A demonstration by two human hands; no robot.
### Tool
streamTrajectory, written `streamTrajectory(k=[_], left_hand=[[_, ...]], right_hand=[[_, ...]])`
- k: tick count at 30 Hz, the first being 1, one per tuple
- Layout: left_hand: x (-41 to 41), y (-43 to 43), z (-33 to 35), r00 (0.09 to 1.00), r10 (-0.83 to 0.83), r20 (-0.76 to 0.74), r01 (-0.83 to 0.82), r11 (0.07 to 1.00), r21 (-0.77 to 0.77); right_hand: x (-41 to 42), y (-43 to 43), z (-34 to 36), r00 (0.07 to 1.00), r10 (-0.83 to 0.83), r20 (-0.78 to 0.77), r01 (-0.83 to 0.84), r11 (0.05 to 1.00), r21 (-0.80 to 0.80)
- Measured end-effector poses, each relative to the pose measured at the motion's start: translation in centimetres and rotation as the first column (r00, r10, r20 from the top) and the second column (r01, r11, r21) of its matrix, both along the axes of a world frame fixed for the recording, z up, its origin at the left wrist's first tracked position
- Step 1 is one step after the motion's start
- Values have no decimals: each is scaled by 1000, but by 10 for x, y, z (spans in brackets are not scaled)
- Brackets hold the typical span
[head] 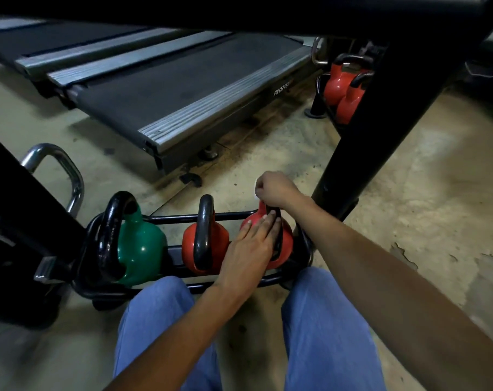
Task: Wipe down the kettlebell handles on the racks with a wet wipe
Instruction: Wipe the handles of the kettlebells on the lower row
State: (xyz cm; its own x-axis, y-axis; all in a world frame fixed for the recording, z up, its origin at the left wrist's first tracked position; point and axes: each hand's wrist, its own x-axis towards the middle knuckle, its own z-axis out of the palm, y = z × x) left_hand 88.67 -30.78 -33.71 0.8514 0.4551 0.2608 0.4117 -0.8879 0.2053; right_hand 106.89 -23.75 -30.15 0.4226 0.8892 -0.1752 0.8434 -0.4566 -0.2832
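Nearest are the person's knees in blue trousers (166, 328), just before the low black rack (183, 218). On the rack's right end sits a red kettlebell (286, 239). The left hand (251, 249) lies flat on it, fingers (263, 224) spread open and gripping nothing. The right hand (276, 190), fisted around a white wet wipe (257, 183), presses the top of its black handle (277, 235). Left along the rack stand another red kettlebell (189, 244) and a green kettlebell (139, 246). Beyond the rack lies a treadmill (183, 91).

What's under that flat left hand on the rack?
The left hand lies on the rightmost red kettlebell, covering part of its body and black handle. What lies beneath the palm is hidden.
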Motion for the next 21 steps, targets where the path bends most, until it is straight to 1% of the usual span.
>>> streamTrajectory(k=[1,2,3,5,7,8,10,12,14,15,16,17,18,19,20,21], left_hand=[[-1,0,0,1000,-6,4,6,1000,5],[-1,1,-1,1000,-16,10,16,1000,-3],[0,2,-1,999,-27,19,27,1000,-11],[2,4,-4,999,-30,12,30,1000,-4],[3,6,-6,1000,-28,-14,28,1000,7],[4,7,-7,999,-28,-22,28,1000,6],[3,7,-7,999,-21,-28,21,1000,1],[2,5,-5,999,-22,-38,22,1000,-2],[0,4,-3,1000,-17,-25,17,1000,4],[0,3,-1,1000,-8,-19,8,1000,8],[-1,2,1,1000,4,-13,-3,1000,18],[-1,1,1,1000,12,-8,-12,1000,22],[-1,1,2,1000,14,-6,-14,1000,13],[-1,1,1,1000,14,-2,-14,1000,5],[0,1,1,1000,14,-1,-14,1000,3],[0,1,1,1000,14,2,-14,1000,3]], right_hand=[[0,10,7,990,106,95,-92,985,-148],[-2,16,14,963,218,156,-169,946,-277],[-6,21,19,917,342,204,-252,894,-370],[-15,26,27,785,545,295,-332,772,-542],[-24,29,29,648,667,368,-348,689,-636],[-26,31,28,618,687,382,-352,677,-647],[-25,29,28,618,672,408,-359,703,-613],[-17,27,25,705,577,413,-344,786,-513],[-6,25,21,843,393,366,-278,902,-329],[2,23,15,918,252,305,-195,959,-207],[8,18,9,970,95,222,-77,993,-91],[14,10,2,991,-66,114,64,998,28],[16,-3,-5,977,-211,-10,210,965,158],[13,-20,-13,935,-319,-153,350,900,261],[5,-38,-22,874,-372,-314,468,818,333],[-8,-57,-26,776,-374,-508,581,737,346]])
